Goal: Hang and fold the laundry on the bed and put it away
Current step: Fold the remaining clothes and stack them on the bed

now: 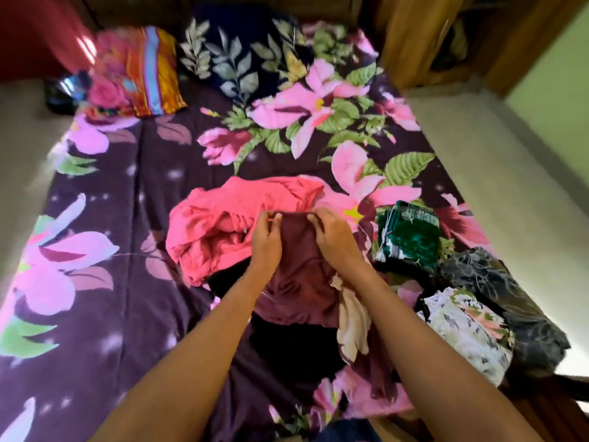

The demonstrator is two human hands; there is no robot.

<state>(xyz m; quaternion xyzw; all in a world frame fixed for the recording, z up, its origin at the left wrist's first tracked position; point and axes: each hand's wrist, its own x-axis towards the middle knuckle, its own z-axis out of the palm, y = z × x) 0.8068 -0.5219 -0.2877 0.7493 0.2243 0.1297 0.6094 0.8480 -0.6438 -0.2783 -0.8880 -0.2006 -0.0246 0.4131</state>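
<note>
Now 2 hands (266, 240) on maroon garment (302, 279)

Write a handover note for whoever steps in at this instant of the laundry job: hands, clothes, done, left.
Left hand and right hand each pinch the top edge of the maroon cloth garment on the heap.
Crumpled pink garment, black garment and cream cloth lie unfolded around it.
Done: folded patterned cloths at the right of the purple floral bed sheet.
Left: fold these four, put everything away.
</note>
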